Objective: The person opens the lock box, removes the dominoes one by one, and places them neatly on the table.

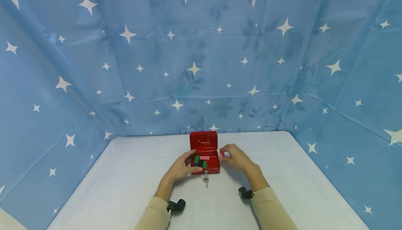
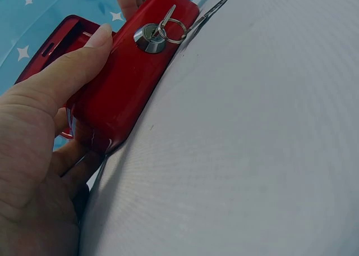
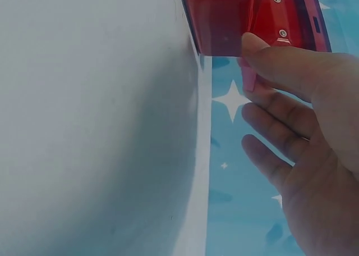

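Note:
A red cash box [image 1: 215, 170] stands on the table with its lid [image 1: 203, 137] raised at the back. My left hand [image 1: 179, 169] grips its left end; in the left wrist view the thumb lies over the front rim and the fingers go round the side, partly hidden. Just off the box's right side, my right hand [image 1: 239, 159] pinches a small pink block [image 3: 248, 77] between thumb and fingertips. Inside the box lie another pink block [image 1: 205, 158], green blocks [image 1: 196, 159], a black block [image 1: 201, 163] and a bit of blue.
A silver lock [image 2: 150, 38] sits in the box's front, with keys on a ring [image 2: 175, 31] hanging from it onto the white table [image 1: 132, 181]. Blue star-patterned curtain [image 1: 150, 66] surrounds the table's back and sides. Each wrist wears a black camera mount [image 1: 176, 205].

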### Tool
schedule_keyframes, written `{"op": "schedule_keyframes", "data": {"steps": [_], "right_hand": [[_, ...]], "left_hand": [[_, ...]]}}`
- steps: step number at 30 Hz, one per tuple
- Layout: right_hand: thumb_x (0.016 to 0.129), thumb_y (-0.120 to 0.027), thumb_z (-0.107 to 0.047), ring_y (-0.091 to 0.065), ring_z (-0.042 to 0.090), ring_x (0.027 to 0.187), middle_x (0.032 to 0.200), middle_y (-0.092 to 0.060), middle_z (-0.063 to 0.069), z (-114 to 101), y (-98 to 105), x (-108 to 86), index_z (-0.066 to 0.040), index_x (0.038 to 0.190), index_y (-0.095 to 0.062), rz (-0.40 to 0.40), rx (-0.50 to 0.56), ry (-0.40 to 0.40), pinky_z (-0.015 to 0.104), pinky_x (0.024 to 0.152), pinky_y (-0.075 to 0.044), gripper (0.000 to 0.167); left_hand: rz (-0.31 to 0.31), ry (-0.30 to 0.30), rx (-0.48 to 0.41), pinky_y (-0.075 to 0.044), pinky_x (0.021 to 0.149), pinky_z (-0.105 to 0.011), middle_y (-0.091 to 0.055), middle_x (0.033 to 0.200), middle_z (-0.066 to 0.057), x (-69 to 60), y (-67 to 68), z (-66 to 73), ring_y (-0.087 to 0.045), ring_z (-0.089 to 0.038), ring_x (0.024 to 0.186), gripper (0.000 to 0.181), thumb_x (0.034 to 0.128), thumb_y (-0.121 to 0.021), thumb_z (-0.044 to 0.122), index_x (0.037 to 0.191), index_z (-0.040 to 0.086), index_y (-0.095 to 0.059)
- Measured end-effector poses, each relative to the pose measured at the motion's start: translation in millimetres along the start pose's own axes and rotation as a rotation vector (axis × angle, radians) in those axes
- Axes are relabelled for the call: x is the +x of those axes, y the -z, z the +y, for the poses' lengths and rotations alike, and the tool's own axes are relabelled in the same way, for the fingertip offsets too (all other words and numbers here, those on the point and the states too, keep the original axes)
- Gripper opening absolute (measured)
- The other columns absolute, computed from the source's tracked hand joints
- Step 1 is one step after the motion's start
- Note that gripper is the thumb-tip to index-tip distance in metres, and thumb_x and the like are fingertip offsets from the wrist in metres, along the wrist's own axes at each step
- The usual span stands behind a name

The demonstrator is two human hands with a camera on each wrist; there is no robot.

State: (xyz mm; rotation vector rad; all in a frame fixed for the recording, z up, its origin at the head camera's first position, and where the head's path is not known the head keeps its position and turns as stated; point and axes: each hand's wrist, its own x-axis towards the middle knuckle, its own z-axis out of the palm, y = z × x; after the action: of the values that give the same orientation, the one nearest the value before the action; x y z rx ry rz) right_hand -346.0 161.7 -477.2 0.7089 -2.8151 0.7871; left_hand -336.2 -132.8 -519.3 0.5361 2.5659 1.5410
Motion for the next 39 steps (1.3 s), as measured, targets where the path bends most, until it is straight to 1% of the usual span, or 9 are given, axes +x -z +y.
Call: {"op": "schedule_keyframes", "data": {"steps": [3, 11, 15, 20, 26, 31, 39], "right_hand": [[0.091, -0.078, -0.008, -0.063, 0.029, 0.118, 0.122, -0.072, 0.009, 0.6, 0.2, 0.1, -0.005, 0.115, -0.076, -0.015, 0.008, -0.023, 0.052, 0.108, -0.054, 0.025], [0.088, -0.082, -0.010, -0.063, 0.026, 0.117, 0.121, -0.073, 0.005, 0.7, -1.1, -0.4, -0.008, 0.119, -0.077, -0.066, 0.023, -0.124, 0.050, 0.105, -0.056, 0.031], [0.088, -0.082, -0.009, -0.064, 0.026, 0.117, 0.120, -0.074, 0.006, 2.0, -2.0, -0.9, -0.007, 0.120, -0.077, -0.091, 0.026, -0.146, 0.050, 0.104, -0.056, 0.032], [0.086, -0.084, -0.008, -0.065, 0.026, 0.115, 0.119, -0.074, 0.006, 4.4, -4.1, -1.7, -0.007, 0.118, -0.077, -0.109, 0.011, -0.160, 0.050, 0.104, -0.056, 0.033], [0.084, -0.086, -0.010, -0.066, 0.026, 0.115, 0.116, -0.075, 0.005, 6.6, -5.2, -3.0, -0.007, 0.118, -0.077, -0.128, 0.002, -0.175, 0.050, 0.105, -0.056, 0.035], [0.083, -0.087, -0.011, -0.064, 0.024, 0.113, 0.116, -0.074, 0.003, 8.2, -5.7, -3.3, -0.010, 0.118, -0.077, -0.142, -0.002, -0.193, 0.049, 0.104, -0.057, 0.036], [0.082, -0.088, -0.011, -0.064, 0.023, 0.113, 0.115, -0.074, 0.003, 9.5, -6.2, -2.9, -0.011, 0.116, -0.077, -0.139, -0.001, -0.199, 0.049, 0.104, -0.057, 0.036]], "left_hand": [[-0.001, -0.004, -0.001, -0.042, 0.117, -0.063, -0.041, 0.164, -0.013, 0.0, 0.3, 0.0, -0.036, -0.042, 0.152, 0.089, 0.0849, -0.086, 0.039, 0.160, 0.020, -0.042], [-0.005, -0.003, -0.007, -0.042, 0.116, -0.063, -0.040, 0.164, -0.013, -1.0, 1.1, 0.5, -0.036, -0.042, 0.152, 0.089, 0.0845, -0.086, 0.040, 0.160, 0.021, -0.042], [-0.007, 0.001, -0.015, -0.042, 0.117, -0.062, -0.039, 0.165, -0.013, -1.8, 1.4, 2.0, -0.035, -0.042, 0.152, 0.090, 0.0846, -0.086, 0.040, 0.160, 0.021, -0.041], [-0.009, 0.003, -0.015, -0.042, 0.117, -0.062, -0.039, 0.165, -0.014, -1.4, 1.3, 1.2, -0.035, -0.042, 0.152, 0.089, 0.0848, -0.086, 0.040, 0.160, 0.021, -0.041], [-0.008, -0.003, -0.006, -0.043, 0.117, -0.061, -0.040, 0.164, -0.013, -0.1, 0.7, -1.4, -0.036, -0.042, 0.152, 0.089, 0.0851, -0.086, 0.040, 0.160, 0.020, -0.041], [-0.007, 0.004, -0.003, -0.043, 0.116, -0.061, -0.040, 0.164, -0.013, -0.4, 0.6, -1.7, -0.036, -0.041, 0.152, 0.089, 0.0851, -0.086, 0.039, 0.160, 0.021, -0.042], [-0.007, -0.003, -0.012, -0.045, 0.115, -0.062, -0.041, 0.164, -0.013, -0.8, 0.6, -1.5, -0.037, -0.042, 0.151, 0.089, 0.0846, -0.086, 0.039, 0.159, 0.021, -0.042]]}}
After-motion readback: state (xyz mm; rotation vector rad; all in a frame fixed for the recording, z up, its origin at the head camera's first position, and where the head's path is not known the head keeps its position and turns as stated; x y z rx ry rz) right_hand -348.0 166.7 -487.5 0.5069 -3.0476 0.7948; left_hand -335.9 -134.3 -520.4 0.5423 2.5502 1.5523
